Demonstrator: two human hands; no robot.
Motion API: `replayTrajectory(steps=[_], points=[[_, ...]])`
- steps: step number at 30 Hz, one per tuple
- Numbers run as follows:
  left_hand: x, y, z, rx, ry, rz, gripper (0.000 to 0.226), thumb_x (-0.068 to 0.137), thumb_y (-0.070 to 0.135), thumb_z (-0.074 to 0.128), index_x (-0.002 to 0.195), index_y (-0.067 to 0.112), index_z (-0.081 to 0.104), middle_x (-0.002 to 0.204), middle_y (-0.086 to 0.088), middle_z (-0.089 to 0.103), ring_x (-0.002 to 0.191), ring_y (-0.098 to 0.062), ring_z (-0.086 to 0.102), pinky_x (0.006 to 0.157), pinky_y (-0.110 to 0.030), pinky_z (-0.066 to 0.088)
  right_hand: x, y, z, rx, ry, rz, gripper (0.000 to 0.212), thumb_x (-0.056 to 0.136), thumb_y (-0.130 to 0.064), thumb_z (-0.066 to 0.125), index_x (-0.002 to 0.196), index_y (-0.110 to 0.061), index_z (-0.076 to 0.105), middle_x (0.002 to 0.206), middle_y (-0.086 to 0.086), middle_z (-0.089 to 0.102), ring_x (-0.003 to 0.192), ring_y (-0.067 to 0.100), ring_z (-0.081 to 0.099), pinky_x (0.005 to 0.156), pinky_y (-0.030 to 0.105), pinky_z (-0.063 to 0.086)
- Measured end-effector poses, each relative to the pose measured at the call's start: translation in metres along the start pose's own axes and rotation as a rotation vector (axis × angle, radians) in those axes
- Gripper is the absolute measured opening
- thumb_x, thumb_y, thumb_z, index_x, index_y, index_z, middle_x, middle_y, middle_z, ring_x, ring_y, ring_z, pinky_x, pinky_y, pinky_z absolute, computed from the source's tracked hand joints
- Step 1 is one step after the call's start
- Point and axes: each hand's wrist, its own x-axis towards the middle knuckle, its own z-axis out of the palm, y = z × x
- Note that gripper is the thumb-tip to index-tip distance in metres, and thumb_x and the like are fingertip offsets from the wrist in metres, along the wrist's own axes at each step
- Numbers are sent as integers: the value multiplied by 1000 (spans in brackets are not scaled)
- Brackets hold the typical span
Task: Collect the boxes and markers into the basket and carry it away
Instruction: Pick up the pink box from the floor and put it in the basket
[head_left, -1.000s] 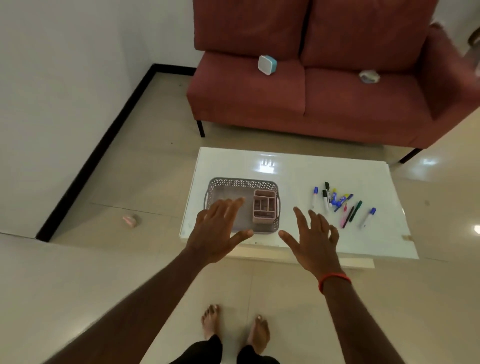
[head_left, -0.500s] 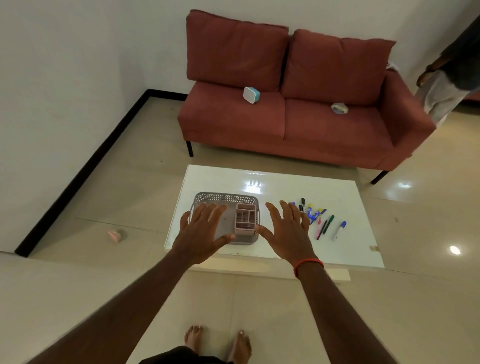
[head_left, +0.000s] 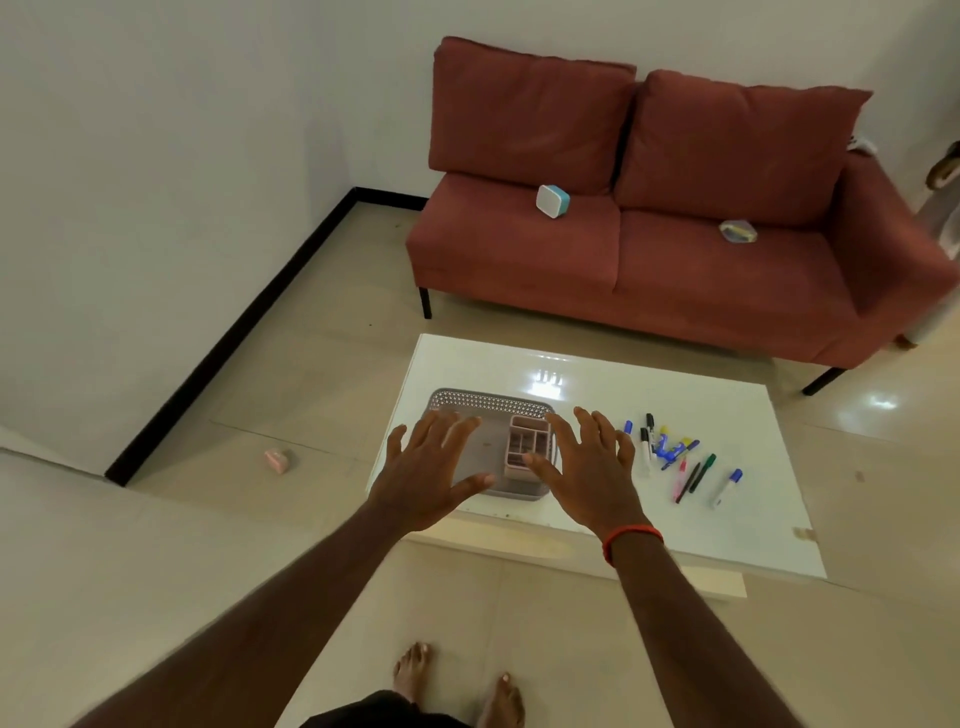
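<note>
The grey basket sits on the white worktop, a pink divided box standing in its right end. Markers lie loose right of the basket. The left hand and right hand are held over the basket (each grip spread wide, holding nothing). Beyond the basket, a blue-and-white box lies on the sofa.

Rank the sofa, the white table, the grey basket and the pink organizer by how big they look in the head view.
Largest to smallest:
1. sofa, the largest even though it is farthest away
2. white table
3. grey basket
4. pink organizer, which stands inside the basket
</note>
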Motion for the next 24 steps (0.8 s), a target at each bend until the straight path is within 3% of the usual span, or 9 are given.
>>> replayTrajectory(steps=[15,24], points=[[-51,-42,-3,-29,62,-208,87,85,88,21,153,34,22,162,3,29,151,-23,23,115,-62,24,8,-62,3,-1,-37,-181,60,94,-64,41,145,-32,37,154,2,32,147,26,20,119,48,17],[-116,-110,-37,-40,130,-299,82,86,86,28,152,36,21,162,4,27,152,-24,21,114,-64,24,1,-162,25,-10,-72,-264,63,92,-67,39,145,-33,36,153,3,35,146,28,23,117,53,23]])
